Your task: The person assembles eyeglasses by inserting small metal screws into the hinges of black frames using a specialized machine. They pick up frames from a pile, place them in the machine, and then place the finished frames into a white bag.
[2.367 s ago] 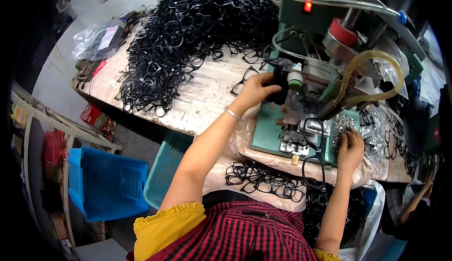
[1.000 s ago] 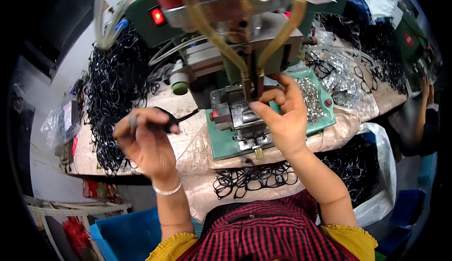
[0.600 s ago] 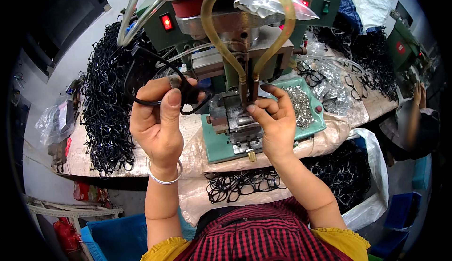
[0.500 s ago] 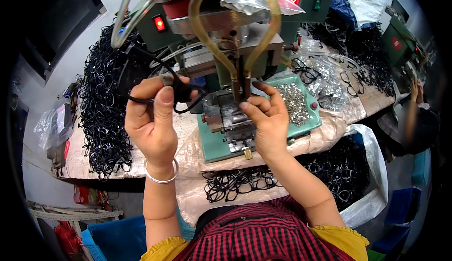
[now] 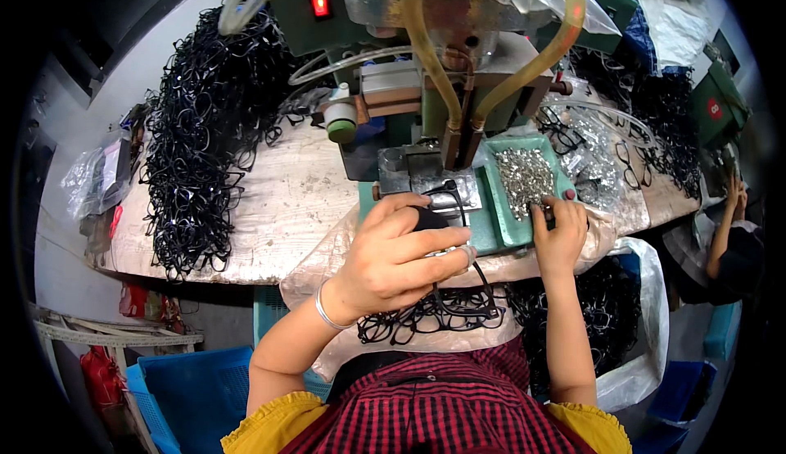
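Note:
My left hand (image 5: 401,253) is closed around a black eyeglass frame (image 5: 453,185), just in front of the machine's metal work block (image 5: 409,177). Part of the frame sticks out past my fingers over the block; a thin black arm hangs below them. The rest is hidden by my hand. At the near right of a green tray (image 5: 494,196), my right hand (image 5: 561,237) has its fingers curled in at a heap of small silvery metal parts (image 5: 524,177). What its fingertips pinch, if anything, is too small to make out.
Two copper-coloured electrodes (image 5: 463,144) with yellowish hoses hang above the block. Heaped black eyeglass frames (image 5: 196,143) cover the table's left side; more frames (image 5: 589,315) lie in a lined hollow near my lap. A co-worker's arm (image 5: 729,216) shows at the far right.
My left hand has brought the eyeglass frame rightward and down to the work block. My right hand has left the electrodes for the parts tray. The view has shifted too.

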A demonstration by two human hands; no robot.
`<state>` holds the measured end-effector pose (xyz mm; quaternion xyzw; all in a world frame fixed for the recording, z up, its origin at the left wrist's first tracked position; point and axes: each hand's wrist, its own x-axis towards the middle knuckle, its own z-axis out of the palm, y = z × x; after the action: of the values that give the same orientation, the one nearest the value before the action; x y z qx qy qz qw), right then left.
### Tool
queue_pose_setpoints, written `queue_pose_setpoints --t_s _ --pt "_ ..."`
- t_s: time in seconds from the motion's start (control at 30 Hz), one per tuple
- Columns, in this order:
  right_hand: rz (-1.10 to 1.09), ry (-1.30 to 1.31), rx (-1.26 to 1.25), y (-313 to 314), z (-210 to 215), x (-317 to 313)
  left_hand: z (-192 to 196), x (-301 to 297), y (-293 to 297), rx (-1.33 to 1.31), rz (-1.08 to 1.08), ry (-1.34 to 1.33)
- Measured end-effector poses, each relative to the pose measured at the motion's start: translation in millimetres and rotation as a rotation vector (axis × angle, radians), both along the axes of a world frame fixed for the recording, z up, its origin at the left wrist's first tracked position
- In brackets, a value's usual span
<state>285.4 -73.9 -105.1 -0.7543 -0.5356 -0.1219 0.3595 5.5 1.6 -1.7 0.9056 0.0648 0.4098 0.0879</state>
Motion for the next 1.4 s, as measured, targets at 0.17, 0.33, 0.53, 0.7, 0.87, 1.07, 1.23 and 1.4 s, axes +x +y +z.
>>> queue_pose_setpoints --t_s 0.17,0.33,0.53,0.7,0.87,1.07,1.23,1.4 --pt "0.068 0.063 0.099 47 16 5 3 -11 -2 -0.062 -0.003 0.009" --pt "0.084 0.033 0.069 51 3 21 -6 -6 5 -0.049 -0.065 -0.067" --pt "0.173 -0.032 0.032 51 8 -8 -39 -15 -9 -0.066 0.101 -0.184" --pt "0.21 0.114 0.069 44 -3 -11 -91 -51 43 -0.531 0.855 -0.411" --pt "0.264 0.357 0.125 49 2 -12 -102 -55 123 -0.647 0.852 -0.308" --pt "0.235 0.642 0.181 30 -9 -12 -47 -154 145 -0.068 1.171 -0.116" --pt "0.301 0.714 0.182 56 5 -21 -124 -184 247 -0.451 1.456 0.797" --pt "0.156 0.628 0.076 31 5 -22 -198 -172 220 0.015 1.761 0.469"
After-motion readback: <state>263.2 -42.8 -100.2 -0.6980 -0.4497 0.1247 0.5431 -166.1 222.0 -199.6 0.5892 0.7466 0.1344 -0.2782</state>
